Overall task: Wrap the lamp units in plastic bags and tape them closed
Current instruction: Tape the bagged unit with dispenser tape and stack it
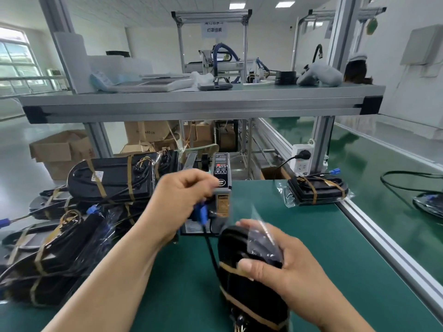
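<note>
Lamp unit point(242, 293) gripped within right fingers point(247, 225)

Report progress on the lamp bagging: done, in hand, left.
Done: one bagged unit with tape bands lies at the far right of the mat. In hand: the right hand grips a lamp unit with its plastic bag loose at the top, while the left hand, blurred, reaches at the tape dispenser, so sealing looks under way. Left: the pile on the left; whether all of it is bagged is unclear.
</note>
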{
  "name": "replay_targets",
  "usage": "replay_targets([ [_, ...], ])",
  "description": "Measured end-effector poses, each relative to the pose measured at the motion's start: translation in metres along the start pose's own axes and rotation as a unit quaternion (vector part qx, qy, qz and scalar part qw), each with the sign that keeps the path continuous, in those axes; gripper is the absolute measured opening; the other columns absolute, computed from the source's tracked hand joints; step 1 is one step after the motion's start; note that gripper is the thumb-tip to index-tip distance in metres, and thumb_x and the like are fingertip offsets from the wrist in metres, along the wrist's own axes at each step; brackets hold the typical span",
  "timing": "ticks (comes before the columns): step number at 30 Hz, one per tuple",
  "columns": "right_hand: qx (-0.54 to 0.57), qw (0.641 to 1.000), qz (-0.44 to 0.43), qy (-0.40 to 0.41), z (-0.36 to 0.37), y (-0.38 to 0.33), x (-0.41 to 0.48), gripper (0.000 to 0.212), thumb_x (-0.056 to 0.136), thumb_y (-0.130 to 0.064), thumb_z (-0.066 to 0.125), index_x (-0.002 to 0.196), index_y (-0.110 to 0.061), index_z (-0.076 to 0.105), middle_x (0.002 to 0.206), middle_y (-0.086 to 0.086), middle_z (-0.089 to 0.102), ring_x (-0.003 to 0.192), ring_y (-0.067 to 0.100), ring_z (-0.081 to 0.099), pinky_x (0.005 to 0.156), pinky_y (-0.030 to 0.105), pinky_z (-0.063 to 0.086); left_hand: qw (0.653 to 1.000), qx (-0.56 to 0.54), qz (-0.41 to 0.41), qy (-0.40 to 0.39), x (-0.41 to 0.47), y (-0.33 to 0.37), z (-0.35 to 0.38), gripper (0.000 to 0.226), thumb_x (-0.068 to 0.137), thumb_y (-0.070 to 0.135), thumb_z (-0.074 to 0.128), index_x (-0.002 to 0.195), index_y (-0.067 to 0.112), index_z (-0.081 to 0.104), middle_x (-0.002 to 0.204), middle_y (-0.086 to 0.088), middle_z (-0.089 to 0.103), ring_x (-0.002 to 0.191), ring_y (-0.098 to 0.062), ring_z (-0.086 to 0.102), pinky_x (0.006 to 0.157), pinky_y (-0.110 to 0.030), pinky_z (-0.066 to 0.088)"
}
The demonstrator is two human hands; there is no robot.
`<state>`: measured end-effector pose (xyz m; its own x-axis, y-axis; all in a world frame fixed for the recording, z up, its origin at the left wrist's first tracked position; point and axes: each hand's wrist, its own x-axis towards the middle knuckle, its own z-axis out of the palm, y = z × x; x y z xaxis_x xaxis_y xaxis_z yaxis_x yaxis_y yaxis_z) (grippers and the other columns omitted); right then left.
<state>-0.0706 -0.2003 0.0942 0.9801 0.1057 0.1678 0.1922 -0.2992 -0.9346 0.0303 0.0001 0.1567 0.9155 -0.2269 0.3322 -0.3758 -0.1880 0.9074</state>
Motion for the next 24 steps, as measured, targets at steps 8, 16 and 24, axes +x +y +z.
replay_targets([
  [8,0.039,0.968,-0.002,0.25,0.011,0.012,0.008,0.024,0.082,-0.04,0.072,0.105,-0.046,0.067,0.092,-0.032,0.069,0.087,-0.008,0.064,0.069,-0.004,0.04,0.908,-0.166,-0.335,0.187,0.015,-0.088,0.002,0.019,0.096,0.024,0.063,0.088,0.011,0.072,0.061,0.006,0.059,0.051,-0.006,0.046,0.041,-0.018,0.037],
  [16,0.048,0.955,-0.013,0.293,0.023,0.011,0.016,0.056,0.092,-0.055,0.024,0.115,-0.035,0.071,0.11,-0.023,0.071,0.109,-0.013,0.059,0.098,0.011,0.045,0.857,-0.231,-0.413,0.204,0.028,-0.107,0.023,0.023,0.096,0.024,0.065,0.075,0.014,0.065,0.058,0.008,0.062,0.046,-0.002,0.048,0.033,-0.012,0.029],
  [24,0.07,0.951,-0.036,0.298,0.031,0.009,0.02,0.055,0.095,-0.058,0.025,0.123,-0.031,0.064,0.114,-0.031,0.06,0.109,-0.028,0.048,0.088,-0.007,0.032,0.84,-0.259,-0.423,0.221,0.035,-0.099,0.031,0.021,0.092,0.026,0.071,0.077,0.013,0.064,0.048,0.006,0.06,0.034,-0.001,0.052,0.034,-0.015,0.033],
])
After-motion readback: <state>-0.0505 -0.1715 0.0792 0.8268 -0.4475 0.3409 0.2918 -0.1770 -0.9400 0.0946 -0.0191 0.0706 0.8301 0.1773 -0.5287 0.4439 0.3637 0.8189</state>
